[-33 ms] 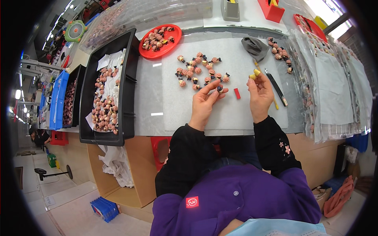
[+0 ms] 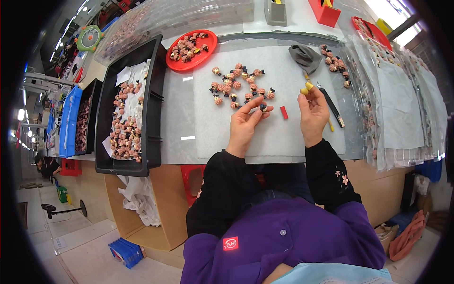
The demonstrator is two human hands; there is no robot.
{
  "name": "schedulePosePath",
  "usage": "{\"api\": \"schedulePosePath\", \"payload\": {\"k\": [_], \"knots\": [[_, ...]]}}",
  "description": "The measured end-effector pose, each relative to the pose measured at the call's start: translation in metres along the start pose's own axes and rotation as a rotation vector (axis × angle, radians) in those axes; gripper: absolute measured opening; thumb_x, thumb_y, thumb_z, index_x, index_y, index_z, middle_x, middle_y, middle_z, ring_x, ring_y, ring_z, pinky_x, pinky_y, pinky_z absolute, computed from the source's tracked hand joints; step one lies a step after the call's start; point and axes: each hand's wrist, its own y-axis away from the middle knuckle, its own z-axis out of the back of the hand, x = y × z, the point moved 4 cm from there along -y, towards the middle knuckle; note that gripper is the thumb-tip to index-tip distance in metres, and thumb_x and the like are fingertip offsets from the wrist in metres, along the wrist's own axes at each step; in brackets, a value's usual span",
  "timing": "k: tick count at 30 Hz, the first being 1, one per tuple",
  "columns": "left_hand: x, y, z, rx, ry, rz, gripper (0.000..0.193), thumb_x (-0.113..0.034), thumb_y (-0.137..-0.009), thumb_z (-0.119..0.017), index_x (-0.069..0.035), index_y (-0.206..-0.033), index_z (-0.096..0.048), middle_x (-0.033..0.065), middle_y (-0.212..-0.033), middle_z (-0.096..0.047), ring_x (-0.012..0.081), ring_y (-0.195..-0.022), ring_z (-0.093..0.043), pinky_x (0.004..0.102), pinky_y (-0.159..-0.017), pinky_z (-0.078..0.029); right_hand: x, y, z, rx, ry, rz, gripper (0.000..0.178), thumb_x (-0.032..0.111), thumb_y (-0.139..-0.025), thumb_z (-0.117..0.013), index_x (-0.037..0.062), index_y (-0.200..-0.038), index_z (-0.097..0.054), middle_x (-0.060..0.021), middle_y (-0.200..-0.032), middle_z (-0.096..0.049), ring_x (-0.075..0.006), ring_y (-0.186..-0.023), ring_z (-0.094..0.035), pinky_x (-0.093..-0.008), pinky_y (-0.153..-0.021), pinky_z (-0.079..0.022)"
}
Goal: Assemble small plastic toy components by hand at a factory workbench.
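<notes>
My left hand (image 2: 242, 128) pinches a small figurine (image 2: 263, 108) with dark blue and cream parts between thumb and fingers. Yellow finger covers (image 2: 309, 86) sit on the fingertips of my right hand (image 2: 313, 118). Its thumb and fingers are closed together, and whatever may be between them is too small to make out. Both hands hover over a white sheet (image 2: 213, 139). Just beyond the left hand lie several pink, cream and dark figurines (image 2: 236, 85). A small red block (image 2: 283, 112) rests between my hands.
A black crate (image 2: 156, 109) of figurines stands left, beside a red plate (image 2: 208, 56) of more. Right of my right hand lie a black pen-like tool (image 2: 332, 106) and a grey cloth (image 2: 305, 59) around a yellow stick. Stacked clear trays (image 2: 402, 118) line the right side.
</notes>
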Motion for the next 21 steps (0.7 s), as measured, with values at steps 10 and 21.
{"api": "schedulePosePath", "payload": {"k": [10,21], "knots": [[0.000,0.002,0.006,-0.014,-0.041,0.012,0.026,-0.002,-0.084,-0.051,0.004,-0.109,-0.052,0.0099,-0.102,-0.057,0.0199,-0.091,-0.058,0.0262,-0.077,-0.047,-0.015,-0.051,0.064,0.158,1.009,0.060,0.030,0.003,-0.070,-0.058,0.0033,-0.099,-0.057,-0.0157,-0.094,-0.057,-0.0334,-0.086,-0.055,-0.0376,-0.074,-0.043],[0.005,-0.002,0.004,0.036,-0.036,-0.001,0.025,-0.001,-0.084,-0.051,0.003,-0.109,-0.053,0.0116,-0.105,-0.057,0.0182,-0.088,-0.059,0.0269,-0.078,-0.048,0.020,-0.049,0.048,0.076,0.692,0.305,0.029,0.003,-0.082,-0.049,0.0027,-0.111,-0.054,-0.0168,-0.092,-0.057,-0.0224,-0.087,-0.056,-0.0285,-0.071,-0.044]]}}
